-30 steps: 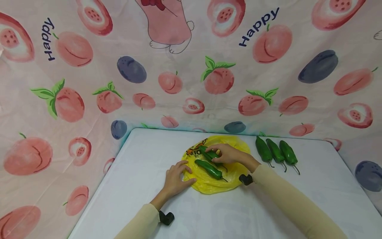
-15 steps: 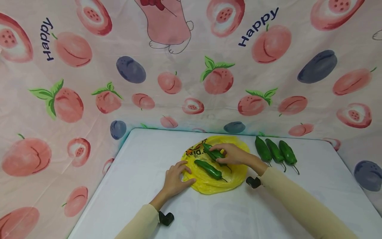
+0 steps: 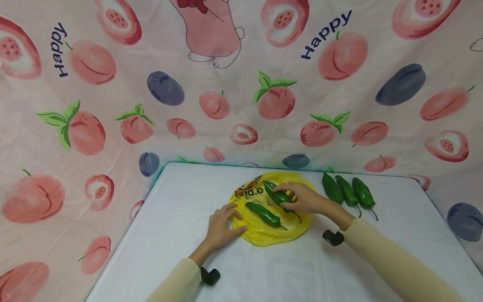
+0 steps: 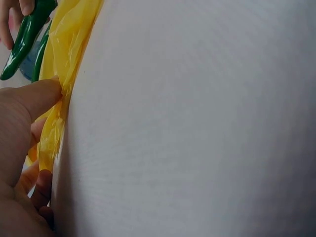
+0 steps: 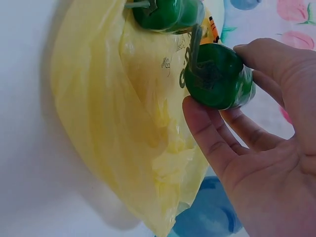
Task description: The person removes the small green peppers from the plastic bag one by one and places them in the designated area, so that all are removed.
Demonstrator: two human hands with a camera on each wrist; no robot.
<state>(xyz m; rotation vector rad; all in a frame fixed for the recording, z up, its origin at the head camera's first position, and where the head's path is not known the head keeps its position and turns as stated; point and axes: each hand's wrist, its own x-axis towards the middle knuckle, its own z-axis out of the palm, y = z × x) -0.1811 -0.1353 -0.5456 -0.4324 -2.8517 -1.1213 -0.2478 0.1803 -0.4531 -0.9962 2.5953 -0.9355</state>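
Observation:
A crumpled yellow plastic bag (image 3: 260, 239) with dark lettering lies flat mid-table. My right hand (image 3: 305, 199) pinches a long green pepper (image 3: 271, 191) above the bag's right half; in the right wrist view that pepper (image 5: 215, 81) shows its stem end, between thumb and fingers. A second green pepper (image 3: 263, 214) lies on the bag, just to the left and nearer me. At the bag's left edge, my left hand (image 3: 220, 226) rests with spread fingers. The left wrist view has its thumb (image 4: 44, 96) touching the yellow plastic, with other fingers partly hidden behind it.
Three more green peppers, the nearest being a pepper (image 3: 332, 188), lie side by side at the back right of the white table (image 3: 181, 193). Behind the table hangs a fruit-print cloth (image 3: 226, 84). Both sleeves carry a black wrist camera (image 3: 210, 276).
My right hand has carried the pepper to the right across the bag, uncovering more of the printed letters. The left hand and the other peppers have stayed in place.

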